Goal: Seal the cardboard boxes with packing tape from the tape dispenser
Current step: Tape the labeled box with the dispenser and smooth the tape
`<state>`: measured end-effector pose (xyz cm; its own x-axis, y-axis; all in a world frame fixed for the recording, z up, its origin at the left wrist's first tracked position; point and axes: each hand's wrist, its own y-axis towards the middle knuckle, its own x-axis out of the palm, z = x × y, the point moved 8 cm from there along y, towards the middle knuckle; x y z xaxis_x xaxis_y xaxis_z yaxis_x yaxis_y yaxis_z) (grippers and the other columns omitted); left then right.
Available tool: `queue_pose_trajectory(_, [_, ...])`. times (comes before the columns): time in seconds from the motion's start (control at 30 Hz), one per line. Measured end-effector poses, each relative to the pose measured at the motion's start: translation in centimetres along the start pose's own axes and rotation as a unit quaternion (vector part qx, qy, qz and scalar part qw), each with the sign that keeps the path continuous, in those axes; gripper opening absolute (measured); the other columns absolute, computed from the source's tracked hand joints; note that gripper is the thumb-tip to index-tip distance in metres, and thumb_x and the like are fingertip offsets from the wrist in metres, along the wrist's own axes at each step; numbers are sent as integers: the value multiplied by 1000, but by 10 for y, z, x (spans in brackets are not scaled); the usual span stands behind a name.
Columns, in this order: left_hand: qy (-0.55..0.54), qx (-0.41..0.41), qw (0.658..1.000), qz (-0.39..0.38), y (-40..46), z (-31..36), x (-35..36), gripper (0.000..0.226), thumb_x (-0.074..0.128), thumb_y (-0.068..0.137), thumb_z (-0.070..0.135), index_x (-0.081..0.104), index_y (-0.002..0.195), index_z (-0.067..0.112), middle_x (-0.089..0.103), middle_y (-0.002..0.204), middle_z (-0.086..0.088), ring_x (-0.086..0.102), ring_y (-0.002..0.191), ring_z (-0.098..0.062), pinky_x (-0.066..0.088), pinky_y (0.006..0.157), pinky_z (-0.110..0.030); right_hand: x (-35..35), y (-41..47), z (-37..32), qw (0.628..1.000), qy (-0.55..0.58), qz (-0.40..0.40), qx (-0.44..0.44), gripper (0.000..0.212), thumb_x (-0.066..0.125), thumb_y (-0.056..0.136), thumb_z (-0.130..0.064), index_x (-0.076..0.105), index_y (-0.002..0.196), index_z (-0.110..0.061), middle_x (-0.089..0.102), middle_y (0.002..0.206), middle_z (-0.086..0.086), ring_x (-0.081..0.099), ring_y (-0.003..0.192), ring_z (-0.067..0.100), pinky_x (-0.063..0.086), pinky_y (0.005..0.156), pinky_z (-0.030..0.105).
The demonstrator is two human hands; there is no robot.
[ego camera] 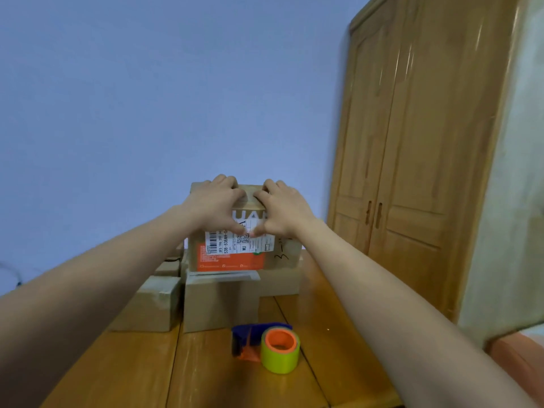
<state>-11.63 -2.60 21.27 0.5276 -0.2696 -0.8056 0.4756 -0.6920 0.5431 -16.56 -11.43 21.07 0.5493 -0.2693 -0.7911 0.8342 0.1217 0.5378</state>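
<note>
On top of the stack, both hands grip a labelled cardboard box (244, 245).

It sits on a plain box (220, 304) at the far side of the wooden table (206, 384); the left hand (215, 206) and right hand (284, 209) curl their fingers over its top far edge, thumbs on the label (235, 242). Nearer, the tape dispenser (265, 346) lies on the table, well apart from the hands. More boxes (153, 301) sit left, a wooden wardrobe (412, 172) right.

Brown top box (282, 254) with orange-and-white label (barcode printed black), yellow-green tape roll (280, 353), blue wall (147, 98).
</note>
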Motion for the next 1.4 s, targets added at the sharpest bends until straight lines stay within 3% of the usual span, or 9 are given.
queue_pose_trajectory(0.2, [-27,-40,999,-20,-43,-33,-10,75,71,66,64,54,125,19,46,115,3,41,111,-14,47,84,-38,-5,9,-46,999,33,3,-40,72,71,67,-64,55,120,-18,45,117,1,41,111,20,34,84,34])
queue_pose_trajectory(0.37, [-56,-58,996,-42,-77,-51,-5,72,73,68,60,56,125,20,46,114,5,41,109,-12,34,71,-28,2,7,-84,996,59,-28,-63,69,72,66,-64,56,117,-19,36,101,-5,41,107,18,30,78,30])
queue_pose_trajectory(0.47, [-84,-74,991,-70,-98,-60,6,74,75,63,61,58,123,22,47,109,7,42,107,-10,36,69,-29,14,4,-104,993,74,-61,-73,70,71,65,-66,57,116,-20,38,102,-5,42,106,18,32,78,31])
queue_pose_trajectory(0.67, [-99,-79,983,-133,-136,-68,38,97,47,36,79,61,115,24,48,103,12,45,102,-8,41,68,-29,47,-16,-138,983,109,-122,-83,72,73,65,-65,57,118,-18,44,108,-1,42,105,18,36,76,32])
queue_pose_trajectory(0.8, [-83,-73,981,-157,-158,-68,60,88,54,44,75,61,115,24,49,109,10,46,101,-8,35,60,-24,68,-30,-156,978,134,-130,-88,72,74,64,-65,57,116,-18,40,103,-4,41,105,17,32,71,31])
queue_pose_trajectory(0.9, [-75,-67,980,-169,-171,-67,77,82,60,52,74,59,118,24,47,105,10,44,98,-8,42,67,-28,85,-41,-166,975,148,-138,-94,75,73,64,-66,56,119,-17,41,109,-2,39,108,18,32,74,31])
queue_pose_trajectory(1.0, [-69,-62,982,-164,-182,-62,94,75,69,64,68,56,123,23,44,108,11,42,100,-8,36,67,-25,104,-51,-173,974,152,-137,-93,80,72,64,-67,55,122,-16,45,117,2,39,109,19,34,77,32])
queue_pose_trajectory(1.2, [-56,-46,985,-157,-203,-58,128,83,65,65,71,50,131,23,43,120,9,40,105,-8,42,82,-26,138,-69,-187,977,145,-134,-84,84,70,65,-68,51,128,-15,43,120,3,37,112,22,37,95,41])
queue_pose_trajectory(1.4, [-49,-28,989,-134,-216,-61,151,89,46,58,80,48,127,24,41,115,10,33,101,-7,30,83,-23,152,-80,-196,983,131,-88,-93,85,66,71,-67,43,134,-13,40,128,5,33,119,24,32,101,39])
